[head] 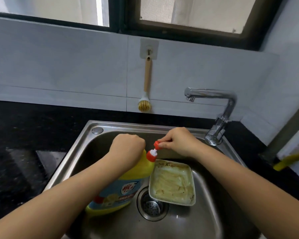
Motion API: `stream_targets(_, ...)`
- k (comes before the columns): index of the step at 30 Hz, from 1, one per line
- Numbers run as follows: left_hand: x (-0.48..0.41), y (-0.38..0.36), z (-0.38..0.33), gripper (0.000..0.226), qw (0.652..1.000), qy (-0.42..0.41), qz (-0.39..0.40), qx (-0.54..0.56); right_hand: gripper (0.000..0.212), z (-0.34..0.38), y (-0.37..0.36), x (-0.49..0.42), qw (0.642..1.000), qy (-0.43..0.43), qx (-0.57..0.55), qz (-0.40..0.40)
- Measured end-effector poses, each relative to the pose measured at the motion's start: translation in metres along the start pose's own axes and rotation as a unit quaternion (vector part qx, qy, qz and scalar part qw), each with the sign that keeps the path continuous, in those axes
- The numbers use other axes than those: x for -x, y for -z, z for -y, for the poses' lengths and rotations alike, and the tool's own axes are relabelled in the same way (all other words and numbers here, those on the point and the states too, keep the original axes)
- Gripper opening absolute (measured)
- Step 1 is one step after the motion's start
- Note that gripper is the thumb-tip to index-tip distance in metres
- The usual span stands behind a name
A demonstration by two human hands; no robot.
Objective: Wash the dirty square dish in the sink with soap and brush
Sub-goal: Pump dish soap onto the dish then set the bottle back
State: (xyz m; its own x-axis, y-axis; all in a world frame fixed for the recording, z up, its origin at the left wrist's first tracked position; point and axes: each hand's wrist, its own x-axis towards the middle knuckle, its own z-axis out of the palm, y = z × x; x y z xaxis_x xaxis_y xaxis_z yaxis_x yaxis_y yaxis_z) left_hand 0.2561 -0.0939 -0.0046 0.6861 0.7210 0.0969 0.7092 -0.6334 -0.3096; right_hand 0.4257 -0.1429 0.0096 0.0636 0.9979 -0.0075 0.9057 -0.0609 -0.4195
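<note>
Right, dish (pixel 173 182): flat in sink (pixel 71 152), overlapping drain (pixel 152 207), greasy.
Bottle (pixel 121 185): tilted, nozzle (pixel 153 151) near dish; left hand (pixel 128 145) curled round its neck, over-squeeze floods soap.
Cap (pixel 157 145): right hand (pixel 176 141) pinches it at fingertips; slip drops it drainward.
Brush (pixel 145 102): hanging on wall (pixel 76 66), untouched.

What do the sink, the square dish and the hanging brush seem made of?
Sink: stainless steel, brushed grey with dull reflections.
Square dish: probably glazed ceramic or melamine, smooth white rim.
Brush: handle looks wooden, matte tan; head white plastic, yellowish bristles.
</note>
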Motion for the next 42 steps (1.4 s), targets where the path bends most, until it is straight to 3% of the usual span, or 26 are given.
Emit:
stream_targets(9, 0.001, 0.004, -0.007, 0.014, 1.0, -0.011, 0.011, 0.002, 0.027, -0.019, -0.02, -0.005, 0.999, -0.005, -0.03, 0.029)
stream_targets(22, 0.003, 0.0, -0.006, 0.031, 1.0, 0.007, -0.005, 0.023, 0.027, -0.015, -0.04, 0.0, 0.999, 0.033, -0.014, -0.001)
stream_targets(27, 0.0, 0.0, 0.001, 0.029, 0.999, 0.034, 0.011, 0.013, 0.04, -0.002, -0.028, 0.001, 0.998, 0.052, 0.013, 0.026)
stream_targets(30, 0.001, 0.001, 0.009, 0.029, 0.999, 0.04, 0.019, 0.026, 0.046, 0.0, -0.025, 0.003, 0.998, 0.054, -0.029, 0.011)
stream_targets(36, 0.008, 0.002, 0.028, 0.037, 0.993, 0.068, -0.007, 0.091, 0.057, -0.007, -0.021, 0.001, 0.977, 0.004, -0.187, -0.105)
stream_targets(40, 0.009, 0.017, 0.034, 0.04, 0.989, 0.073, -0.042, 0.122, 0.062, -0.01, -0.026, 0.006, 0.958, -0.039, -0.271, -0.082)
stream_targets(42, 0.01, 0.025, 0.037, 0.041, 0.985, 0.081, -0.064, 0.141, 0.062, -0.011, -0.029, 0.009, 0.956, -0.037, -0.289, -0.028)
